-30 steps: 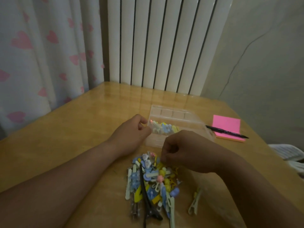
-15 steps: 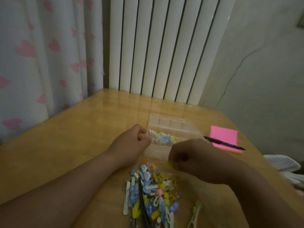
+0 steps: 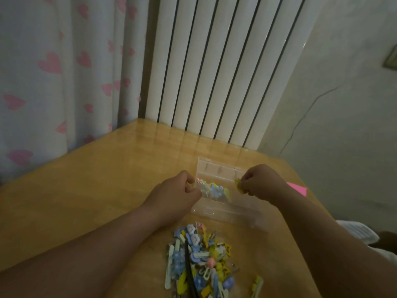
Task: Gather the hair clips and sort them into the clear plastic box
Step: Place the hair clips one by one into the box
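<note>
Pinching a small yellow hair clip (image 3: 240,186) between thumb and curled fingertips, the right hand (image 3: 263,183) is over the right end of the clear plastic box (image 3: 219,168), knuckles up, the other fingers tucked toward the palm. Whether clip or hand touches the box cannot be told from this angle. Left hand (image 3: 174,194) sits at the opposite end, fingers curled. Thumb and forefinger close on the box's left wall near its far corner, though the exact grip point is partly hidden by the knuckles. Both forearms run in from the near edge, bare. The box lies open and flat on the wooden table (image 3: 86,190), between the two hands, with its divided back row toward the radiator. A short row of sorted clips (image 3: 216,190), pale blue, white and yellow, lies in the left-middle part of the box, just beside the left hand's fingertips. The near strip of the box looks blurred. Nearer the camera, apart from the box, is the loose pile of hair clips (image 3: 199,258): blue, yellow, white, one pink bead-like piece, all tangled. A long black clip (image 3: 189,268) lies across the pile, pointing away from the camera. A lone pale yellow-green clip (image 3: 257,287) rests just right of the pile. A pink sticky pad (image 3: 297,188) shows past the right wrist, mostly covered by it. Behind the table stand a white ribbed radiator (image 3: 214,72), a curtain with pink hearts (image 3: 53,72) at left, and a plain wall (image 3: 343,115) at right.
</note>
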Demonstrator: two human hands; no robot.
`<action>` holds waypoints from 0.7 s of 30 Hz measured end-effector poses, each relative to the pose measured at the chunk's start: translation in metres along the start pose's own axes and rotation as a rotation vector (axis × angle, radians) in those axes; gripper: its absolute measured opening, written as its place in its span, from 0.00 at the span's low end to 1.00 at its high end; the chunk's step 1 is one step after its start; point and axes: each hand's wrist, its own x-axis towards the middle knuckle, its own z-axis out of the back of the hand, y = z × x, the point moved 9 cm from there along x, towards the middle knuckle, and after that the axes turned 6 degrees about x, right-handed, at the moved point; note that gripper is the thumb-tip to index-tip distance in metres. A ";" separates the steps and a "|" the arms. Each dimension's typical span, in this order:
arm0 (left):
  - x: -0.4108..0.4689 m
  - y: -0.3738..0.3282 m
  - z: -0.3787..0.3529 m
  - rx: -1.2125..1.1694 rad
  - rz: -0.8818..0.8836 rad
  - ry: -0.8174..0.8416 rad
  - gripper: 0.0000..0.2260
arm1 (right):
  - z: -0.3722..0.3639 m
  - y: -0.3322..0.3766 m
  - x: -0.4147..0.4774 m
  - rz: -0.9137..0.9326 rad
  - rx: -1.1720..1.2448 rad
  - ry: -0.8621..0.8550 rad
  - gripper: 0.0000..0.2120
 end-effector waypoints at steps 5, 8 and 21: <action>0.001 0.000 -0.001 0.008 0.006 0.005 0.18 | -0.020 0.001 0.009 -0.038 0.033 0.038 0.03; 0.000 -0.001 0.000 0.021 0.003 0.003 0.19 | -0.027 -0.001 0.011 -0.057 -0.012 0.055 0.05; -0.001 -0.004 0.003 0.033 0.006 0.009 0.21 | 0.011 0.033 -0.073 0.333 0.179 -0.249 0.08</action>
